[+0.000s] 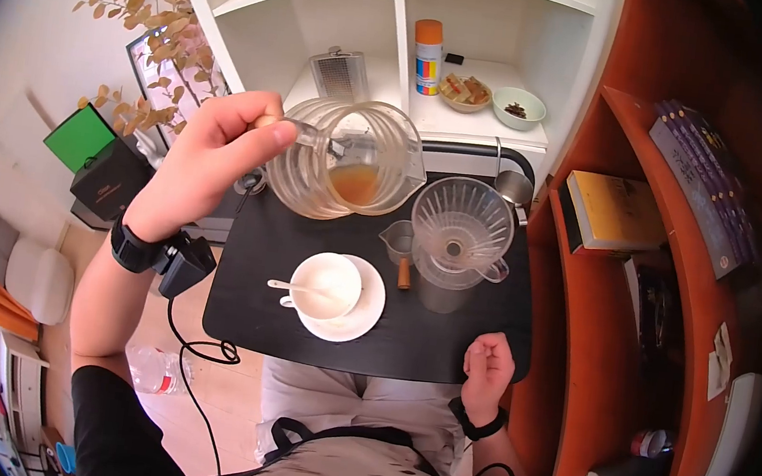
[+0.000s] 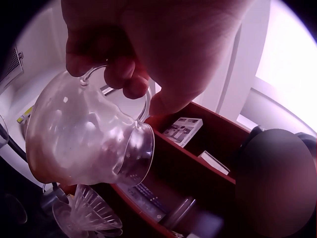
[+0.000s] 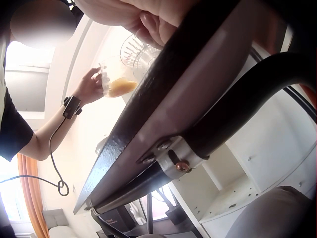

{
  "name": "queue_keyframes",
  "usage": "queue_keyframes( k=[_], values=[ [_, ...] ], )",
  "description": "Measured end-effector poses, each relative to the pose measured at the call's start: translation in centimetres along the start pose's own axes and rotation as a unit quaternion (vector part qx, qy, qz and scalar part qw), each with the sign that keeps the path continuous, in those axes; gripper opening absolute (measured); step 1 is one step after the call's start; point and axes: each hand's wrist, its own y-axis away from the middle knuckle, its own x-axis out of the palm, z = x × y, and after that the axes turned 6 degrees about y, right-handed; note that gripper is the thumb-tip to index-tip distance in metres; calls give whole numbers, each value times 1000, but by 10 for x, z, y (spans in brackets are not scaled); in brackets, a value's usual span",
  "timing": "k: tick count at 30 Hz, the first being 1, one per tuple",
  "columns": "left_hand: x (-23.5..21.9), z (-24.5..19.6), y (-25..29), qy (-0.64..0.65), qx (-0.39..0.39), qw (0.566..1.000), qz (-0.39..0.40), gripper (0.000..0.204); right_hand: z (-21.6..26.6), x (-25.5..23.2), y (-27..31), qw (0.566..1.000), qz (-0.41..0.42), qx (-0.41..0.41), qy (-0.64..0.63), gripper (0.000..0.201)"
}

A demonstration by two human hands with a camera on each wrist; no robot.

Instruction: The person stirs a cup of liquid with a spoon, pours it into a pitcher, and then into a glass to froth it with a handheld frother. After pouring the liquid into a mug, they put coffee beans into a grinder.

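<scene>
Resting at the worktop [image 1: 256,266]'s near edge, the right hand [image 1: 489,373] holds nothing, fingers loosely curled. Past the cup [image 1: 329,281], the left hand [image 1: 205,160] grips a raised glass jug [image 1: 333,165]; managing it seems the step, next calling for steady tilt control.

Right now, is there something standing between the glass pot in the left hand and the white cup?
No, nothing visible stands between the glass pot in the left hand and the white cup. A spoon rests in the cup, and the clear dripper stands off to the right.
</scene>
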Motion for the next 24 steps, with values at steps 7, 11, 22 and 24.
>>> queue_keyframes(
  k=[7,11,22,24],
  values=[
    [25,-19,-19,-76,-65,993,56,35,-5,-2,-2,1000,7,-12,18,10],
    [36,-28,-26,-85,-62,992,69,35,-6,-6,-2,998,36,-8,41,9],
    [64,-49,-52,-291,70,951,77,40,-7,-3,-2,1000,2,-12,26,11],
    [69,-50,-57,-314,107,940,77,42,-7,-4,-2,1000,6,-9,24,11]
  ],
)
